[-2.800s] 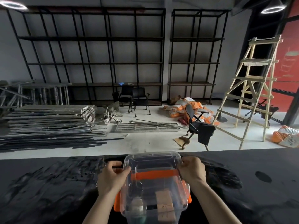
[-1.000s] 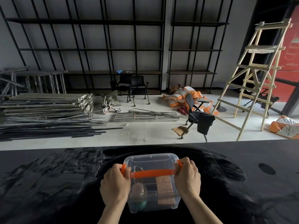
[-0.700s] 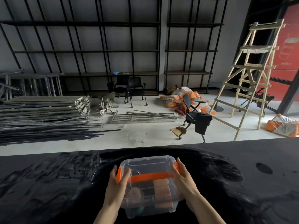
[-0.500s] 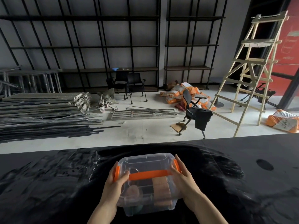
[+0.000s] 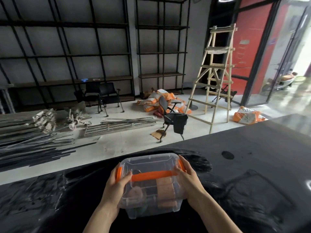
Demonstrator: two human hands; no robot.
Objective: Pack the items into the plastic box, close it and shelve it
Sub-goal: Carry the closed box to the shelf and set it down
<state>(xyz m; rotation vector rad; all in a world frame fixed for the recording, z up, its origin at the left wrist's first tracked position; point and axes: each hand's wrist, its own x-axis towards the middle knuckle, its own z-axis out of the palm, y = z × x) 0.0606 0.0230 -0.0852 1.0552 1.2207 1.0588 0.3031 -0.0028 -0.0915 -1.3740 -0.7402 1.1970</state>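
A clear plastic box [image 5: 151,163] with its lid on, an orange handle [image 5: 152,175] across the top and orange side latches is held between my hands over the black table [image 5: 244,165]. My left hand [image 5: 116,187] grips its left side at the latch. My right hand [image 5: 186,179] grips the right side at the other latch. Through the walls I see a brown block [image 5: 165,190] on the right and a rounded pale item [image 5: 135,193] on the left inside.
Black metal shelving [image 5: 101,54] lines the far wall across the floor. A wooden ladder [image 5: 215,73], black chairs [image 5: 104,96], orange sacks [image 5: 156,101] and a pile of metal bars [image 5: 33,137] stand between. A glass door is at the right.
The closed box stays gripped on both sides by my hands. My view has swung to the right, bringing the ladder nearer the centre and the door into sight.
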